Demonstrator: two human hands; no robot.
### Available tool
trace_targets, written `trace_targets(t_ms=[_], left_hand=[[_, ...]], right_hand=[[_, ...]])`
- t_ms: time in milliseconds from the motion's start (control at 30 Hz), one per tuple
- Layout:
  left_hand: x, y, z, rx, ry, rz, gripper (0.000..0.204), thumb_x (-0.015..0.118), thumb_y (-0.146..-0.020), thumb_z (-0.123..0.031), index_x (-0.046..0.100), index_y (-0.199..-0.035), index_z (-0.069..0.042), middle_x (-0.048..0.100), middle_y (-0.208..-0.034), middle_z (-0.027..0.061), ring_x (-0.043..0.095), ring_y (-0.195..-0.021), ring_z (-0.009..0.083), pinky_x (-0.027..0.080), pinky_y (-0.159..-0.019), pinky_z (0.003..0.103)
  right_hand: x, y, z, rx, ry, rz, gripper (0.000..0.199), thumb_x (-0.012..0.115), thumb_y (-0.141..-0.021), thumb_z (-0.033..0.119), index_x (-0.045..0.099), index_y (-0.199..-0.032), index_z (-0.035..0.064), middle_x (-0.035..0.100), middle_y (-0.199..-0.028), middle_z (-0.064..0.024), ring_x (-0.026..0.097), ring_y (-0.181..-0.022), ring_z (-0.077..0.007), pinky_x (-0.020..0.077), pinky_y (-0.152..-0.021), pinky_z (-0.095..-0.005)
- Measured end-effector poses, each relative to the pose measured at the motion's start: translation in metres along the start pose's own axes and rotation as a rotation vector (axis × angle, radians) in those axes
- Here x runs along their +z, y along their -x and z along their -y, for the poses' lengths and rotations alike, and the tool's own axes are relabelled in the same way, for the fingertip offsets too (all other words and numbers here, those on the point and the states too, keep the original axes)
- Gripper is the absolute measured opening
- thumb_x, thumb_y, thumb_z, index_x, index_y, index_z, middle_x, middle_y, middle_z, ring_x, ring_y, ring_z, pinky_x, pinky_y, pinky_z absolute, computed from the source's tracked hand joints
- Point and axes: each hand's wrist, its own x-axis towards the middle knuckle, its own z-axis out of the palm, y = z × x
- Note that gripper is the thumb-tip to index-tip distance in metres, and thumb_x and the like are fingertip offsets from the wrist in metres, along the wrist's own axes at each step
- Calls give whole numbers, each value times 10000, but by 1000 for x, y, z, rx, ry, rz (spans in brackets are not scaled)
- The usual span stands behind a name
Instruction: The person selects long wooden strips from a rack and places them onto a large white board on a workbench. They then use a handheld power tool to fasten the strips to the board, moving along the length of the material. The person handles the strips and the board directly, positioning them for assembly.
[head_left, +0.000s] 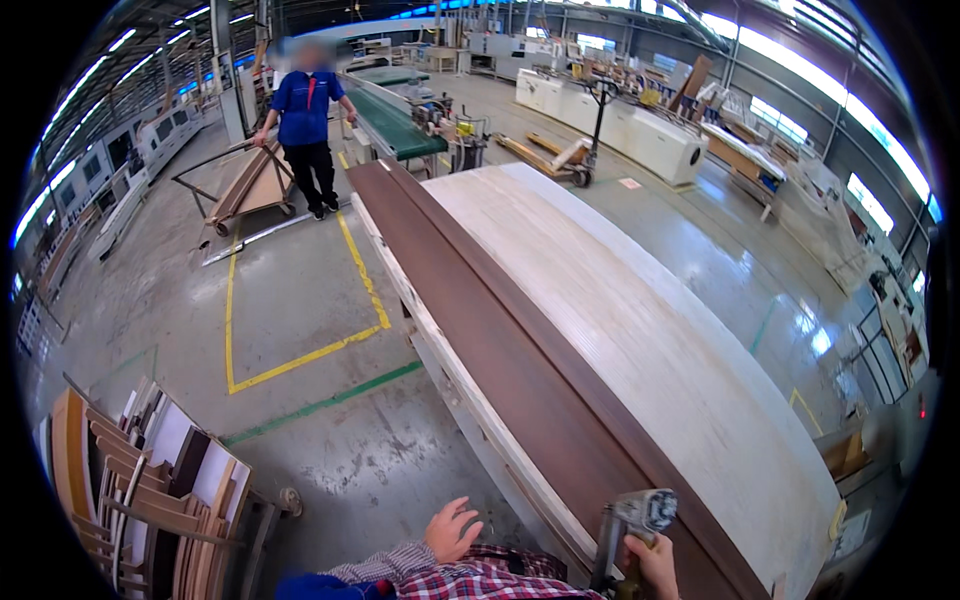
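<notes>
My right hand (656,568) is wrapped round the handle of a nail gun (636,512), whose grey head stands over the near end of a long brown board (490,335). Whether the tool touches the board cannot be made out. A raised strip runs along the board's right side. The board lies lengthwise along the left edge of a wide pale worktable (640,310). Left of the table's edge, my left hand (453,532) hangs in front of my body with its fingers apart, holding nothing.
At lower left stands a rack (170,510) packed with wooden offcuts. Beyond the table's far left end, a person (308,110) in a blue shirt stands beside a cart (245,185) carrying boards. A green conveyor (395,125) and a pallet jack (590,150) are farther back. Yellow lines mark the floor.
</notes>
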Motion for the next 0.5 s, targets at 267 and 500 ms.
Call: trace_targets(t_ms=[267, 500], left_hand=[[-118, -105, 96, 23, -40, -93, 264, 540, -836, -264, 610, -948, -35, 569, -1037, 122, 552, -949, 266, 446, -804, 352], [-247, -246, 195, -55, -236, -4, 253, 540, -833, -285, 605, -911, -54, 602, -956, 108, 570, -904, 269, 464, -742, 356]], right_hand=[[183, -152, 83, 13, 184, 385, 190, 556, -848, 173, 512, -745, 18, 515, -592, -53, 496, -496, -129, 407, -464, -257], [355, -278, 168, -22, -22, 405, 179, 578, -841, 176, 520, -785, 16, 534, -603, -48, 506, -486, -122, 426, -452, -259]])
